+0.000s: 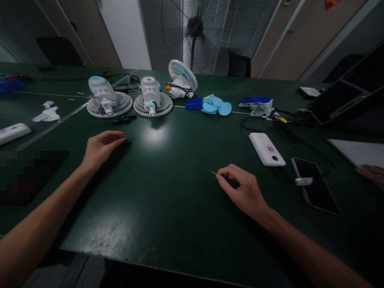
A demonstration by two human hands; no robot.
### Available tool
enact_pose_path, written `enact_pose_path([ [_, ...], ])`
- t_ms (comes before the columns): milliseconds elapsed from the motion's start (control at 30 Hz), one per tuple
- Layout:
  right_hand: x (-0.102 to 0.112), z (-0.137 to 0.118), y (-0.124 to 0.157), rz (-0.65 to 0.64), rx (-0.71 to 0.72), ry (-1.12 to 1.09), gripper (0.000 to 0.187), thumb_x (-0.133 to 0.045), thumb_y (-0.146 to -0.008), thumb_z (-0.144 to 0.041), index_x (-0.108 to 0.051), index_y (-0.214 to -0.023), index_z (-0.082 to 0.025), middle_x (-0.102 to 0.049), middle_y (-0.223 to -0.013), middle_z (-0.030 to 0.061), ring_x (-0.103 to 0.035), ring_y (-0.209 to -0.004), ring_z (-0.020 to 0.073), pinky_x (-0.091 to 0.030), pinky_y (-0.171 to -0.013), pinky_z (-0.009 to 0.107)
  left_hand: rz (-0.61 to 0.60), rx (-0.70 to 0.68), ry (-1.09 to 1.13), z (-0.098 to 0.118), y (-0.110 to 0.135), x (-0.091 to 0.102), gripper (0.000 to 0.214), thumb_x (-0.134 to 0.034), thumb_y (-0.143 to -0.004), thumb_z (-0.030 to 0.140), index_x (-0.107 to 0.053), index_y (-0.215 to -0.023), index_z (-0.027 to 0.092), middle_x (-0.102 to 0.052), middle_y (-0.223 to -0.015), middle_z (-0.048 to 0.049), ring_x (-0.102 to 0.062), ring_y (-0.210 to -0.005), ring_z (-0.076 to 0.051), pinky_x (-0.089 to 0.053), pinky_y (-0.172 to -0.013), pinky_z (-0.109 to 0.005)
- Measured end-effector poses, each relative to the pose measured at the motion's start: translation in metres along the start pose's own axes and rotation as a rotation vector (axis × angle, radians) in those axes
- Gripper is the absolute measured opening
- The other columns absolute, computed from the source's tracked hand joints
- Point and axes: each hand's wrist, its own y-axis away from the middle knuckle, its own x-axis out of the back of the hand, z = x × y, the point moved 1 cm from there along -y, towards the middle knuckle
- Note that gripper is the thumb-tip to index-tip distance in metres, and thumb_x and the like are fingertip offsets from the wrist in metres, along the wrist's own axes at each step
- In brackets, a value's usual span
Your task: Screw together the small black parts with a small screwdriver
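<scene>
My left hand (101, 149) is just above the green table at left, thumb and fingertips pinched on a tiny pale thing, too small to name. Further right, my right hand (242, 189) pinches a thin metal pin-like piece (212, 172) whose tip points left. Beyond my left hand, two small white fans (108, 105) (153, 105) rest with their round grilles down on the table. A third small fan (182, 76) sits behind them with its grille tilted up. Beside it, a light blue fan blade (216, 105) lies against a blue glove (194, 104).
At right are a white power bank (266, 149) marked 18, a phone (316, 186) and another person's hand (373, 172). Blue-and-white gloves (258, 105) and black cables lie further back. A white device (13, 133) is at far left. A large standing fan (195, 28) rises behind the table.
</scene>
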Motion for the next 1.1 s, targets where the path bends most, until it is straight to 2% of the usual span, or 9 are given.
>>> enact_pose_path([
  [100, 0.0, -0.001, 0.0, 0.006, -0.006, -0.001, 0.013, -0.057, -0.101, -0.027, -0.068, -0.103, -0.022, -0.067, -0.094, 0.0056, -0.064, -0.08, 0.0185, -0.051, -0.055, 0.026, 0.024, 0.01, -0.002, 0.004, 0.002, 0.001, 0.052, -0.081, -0.076, 0.044, -0.072, -0.119, 0.017, -0.073, -0.123, -0.0113, -0.069, -0.116, -0.027, -0.049, -0.112, -0.042],
  [333, -0.001, -0.002, 0.0, 0.006, -0.009, 0.015, 0.012, -0.057, -0.101, -0.026, -0.069, -0.103, -0.021, -0.067, -0.095, 0.0056, -0.065, -0.081, 0.0185, -0.052, -0.058, 0.027, -0.031, 0.066, 0.02, 0.01, 0.006, -0.003, 0.057, -0.084, -0.071, 0.049, -0.073, -0.115, 0.015, -0.074, -0.12, -0.0131, -0.069, -0.115, -0.028, -0.048, -0.111, -0.043],
  [800, -0.001, 0.001, 0.0, 0.013, 0.009, 0.028, 0.011, -0.058, -0.101, -0.026, -0.068, -0.102, -0.022, -0.067, -0.094, 0.0053, -0.064, -0.079, 0.0182, -0.051, -0.057, 0.027, -0.077, 0.157, 0.033, 0.0, 0.003, 0.002, 0.053, -0.086, -0.07, 0.048, -0.076, -0.112, 0.018, -0.075, -0.118, -0.0119, -0.068, -0.114, -0.03, -0.047, -0.111, -0.046],
  [1100, 0.0, -0.001, 0.0, 0.005, -0.009, 0.012, 0.012, -0.058, -0.101, -0.027, -0.068, -0.102, -0.022, -0.066, -0.095, 0.0052, -0.063, -0.081, 0.0186, -0.051, -0.059, 0.028, -0.08, 0.116, 0.074, 0.004, 0.004, 0.002, 0.055, -0.087, -0.069, 0.047, -0.074, -0.114, 0.018, -0.073, -0.124, -0.012, -0.067, -0.117, -0.028, -0.046, -0.113, -0.043],
])
